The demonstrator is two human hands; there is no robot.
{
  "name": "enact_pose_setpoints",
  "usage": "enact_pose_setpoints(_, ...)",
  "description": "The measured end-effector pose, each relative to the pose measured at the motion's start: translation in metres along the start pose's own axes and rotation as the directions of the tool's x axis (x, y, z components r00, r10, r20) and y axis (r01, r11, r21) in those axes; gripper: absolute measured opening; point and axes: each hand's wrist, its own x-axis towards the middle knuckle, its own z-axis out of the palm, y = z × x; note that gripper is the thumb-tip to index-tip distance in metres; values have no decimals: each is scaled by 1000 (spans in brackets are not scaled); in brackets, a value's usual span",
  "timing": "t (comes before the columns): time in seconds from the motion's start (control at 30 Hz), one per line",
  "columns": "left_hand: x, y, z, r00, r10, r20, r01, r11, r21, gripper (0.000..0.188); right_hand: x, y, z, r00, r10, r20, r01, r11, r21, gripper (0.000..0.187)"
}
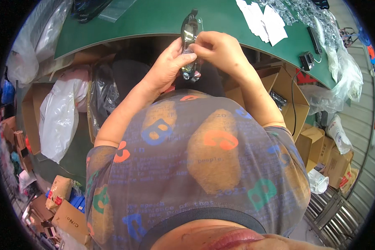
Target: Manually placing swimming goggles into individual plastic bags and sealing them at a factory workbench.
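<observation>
A pair of dark swim goggles [189,31] with shiny lenses is held upright at the near edge of the green table [158,18]. My left hand [168,66] is closed round their left side, its thumb laid across the middle. From the right, my right hand [218,49] pinches at the goggles with thumb and forefinger, the other fingers curled in. Something clear and thin shows along their upper right side. The lower end hangs below my fingers, and my hands hide part of the middle.
White paper sheets [266,23] and crumpled clear plastic [312,12] lie at the table's far right. Near the right edge sits a small black device [307,61] with a cable. Open cardboard boxes [293,93] stand below. White plastic bags [59,118] fill a box on the left.
</observation>
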Motion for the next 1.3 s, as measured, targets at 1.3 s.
enact_pose_setpoints(1.3,-32,21,-30,987,111,-117,12,673,740,71,-57,89,-44,955,215,-205,-215,976,21,28)
